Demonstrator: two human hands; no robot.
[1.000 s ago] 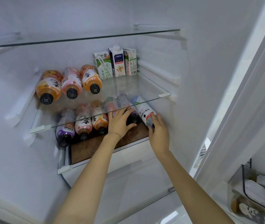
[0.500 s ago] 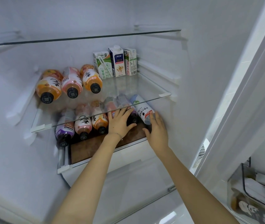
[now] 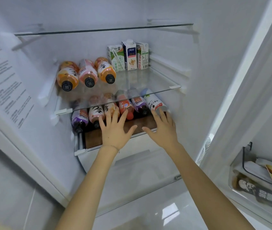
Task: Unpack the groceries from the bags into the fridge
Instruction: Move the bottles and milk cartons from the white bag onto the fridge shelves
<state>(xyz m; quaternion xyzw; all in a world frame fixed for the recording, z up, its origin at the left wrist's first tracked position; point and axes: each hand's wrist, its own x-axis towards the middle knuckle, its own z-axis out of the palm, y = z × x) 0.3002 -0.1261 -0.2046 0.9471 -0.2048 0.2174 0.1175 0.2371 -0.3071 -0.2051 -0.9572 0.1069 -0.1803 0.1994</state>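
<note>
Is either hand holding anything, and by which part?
Nothing is held: the left hand and right hand are both spread open near the lower-shelf bottles.

bright, even, cool white light all through the fridge interior [image 3: 82, 14], with the walls close to blown out. shadows are soft, darkest under the lower row of bottles [image 3: 140, 105] below the glass shelf [image 3: 148, 80]. there's a glossy glare patch on the floor [image 3: 170, 211] near the bottom edge. the wide-angle lens bends the door frame [image 3: 248, 80] on the right. the printed sheet [image 3: 4, 77] on the left is smeared and unreadable, and the door bin [image 3: 248, 185] in the corner is soft too.
</note>
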